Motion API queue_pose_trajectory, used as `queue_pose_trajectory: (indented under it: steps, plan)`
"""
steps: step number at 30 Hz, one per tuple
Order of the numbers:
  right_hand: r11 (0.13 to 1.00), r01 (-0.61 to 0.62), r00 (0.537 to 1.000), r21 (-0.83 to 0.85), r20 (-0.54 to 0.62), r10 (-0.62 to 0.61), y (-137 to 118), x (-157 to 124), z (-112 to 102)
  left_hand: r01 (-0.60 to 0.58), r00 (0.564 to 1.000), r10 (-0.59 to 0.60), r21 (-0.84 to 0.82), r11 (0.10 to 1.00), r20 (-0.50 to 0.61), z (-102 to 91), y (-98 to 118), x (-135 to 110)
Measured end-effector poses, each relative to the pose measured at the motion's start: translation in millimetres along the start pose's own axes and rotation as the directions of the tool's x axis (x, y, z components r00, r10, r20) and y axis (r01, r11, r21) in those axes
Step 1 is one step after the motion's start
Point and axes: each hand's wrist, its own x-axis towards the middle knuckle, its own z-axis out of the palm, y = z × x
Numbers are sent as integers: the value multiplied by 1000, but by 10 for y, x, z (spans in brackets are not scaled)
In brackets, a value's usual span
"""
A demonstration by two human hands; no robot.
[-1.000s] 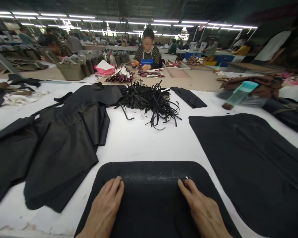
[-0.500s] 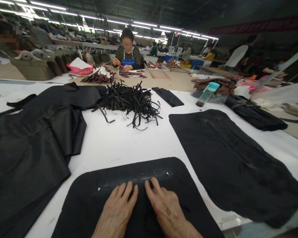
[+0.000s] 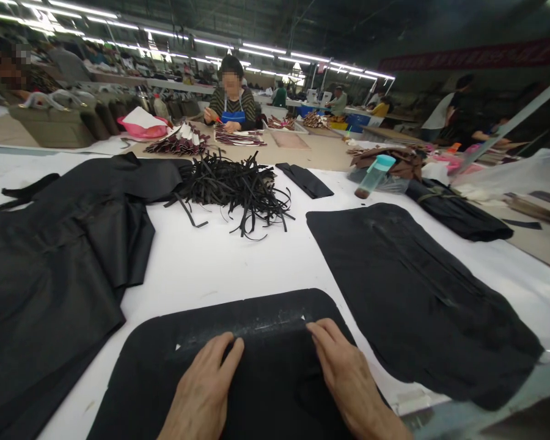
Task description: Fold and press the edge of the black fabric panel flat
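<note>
In front of me lies a black panel (image 3: 266,366) with rounded upper corners. It looks like leather or a similar sheet. A whitish streak runs near its far edge, between two small white triangular marks. My left hand (image 3: 206,379) rests on the panel left of its middle, fingers slightly bent, thumb apart from them. Close to the right-hand mark, my right hand (image 3: 348,366) has its fingertips drawn together on the panel, seemingly pinching its surface. The underside of those fingertips is hidden.
Black sheets (image 3: 64,275) are heaped at left, with a tangle of black strips (image 3: 238,186) beyond. Another black panel (image 3: 417,293) lies at right, near a bottle with a turquoise cap (image 3: 376,174) and a rolled black bundle (image 3: 458,211). A co-worker (image 3: 231,98) sits across the table.
My right hand has moved right, away from the left, and its fingers have drawn together by the right-hand mark. My left hand has shifted slightly left, its fingers more bent.
</note>
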Motion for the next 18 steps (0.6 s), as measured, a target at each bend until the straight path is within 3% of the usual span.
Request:
queue_pose_trajectory:
  steps: [2, 3, 5, 7, 10, 12, 13, 16, 18]
  plan:
    - [969, -5, 998, 246, -61, 21, -195, 74, -53, 119, 992, -103, -332, 936, 67, -119, 144, 80]
    - [942, 9, 997, 334, -79, 19, -295, 113, -63, 230, 972, -169, -500, 835, 166, -179, 233, 135]
    - [895, 39, 996, 445, -91, 1, -467, 184, -49, 461, 885, -222, -704, 540, 409, -269, 397, 253]
    - [866, 55, 996, 497, -91, -11, -574, 234, -7, 550, 834, -162, -774, 314, 527, -297, 495, 340]
    - [863, 62, 997, 501, -78, -27, -607, 264, 36, 619, 785, -132, -770, 152, 605, -255, 493, 356]
    - [877, 54, 997, 478, 21, -72, -570, 253, 18, 696, 718, -163, -702, 151, 677, -246, 440, 315]
    - [885, 35, 990, 464, 107, -95, -540, 239, -5, 714, 700, -195, -671, 197, 687, -263, 412, 293]
    - [915, -78, 923, 397, 375, -84, -420, 180, -102, 705, 704, -314, -574, 417, 637, -398, 344, 253]
    - [921, -156, 882, 358, 470, -34, -314, 146, -157, 704, 701, -368, -509, 496, 611, -510, 302, 243]
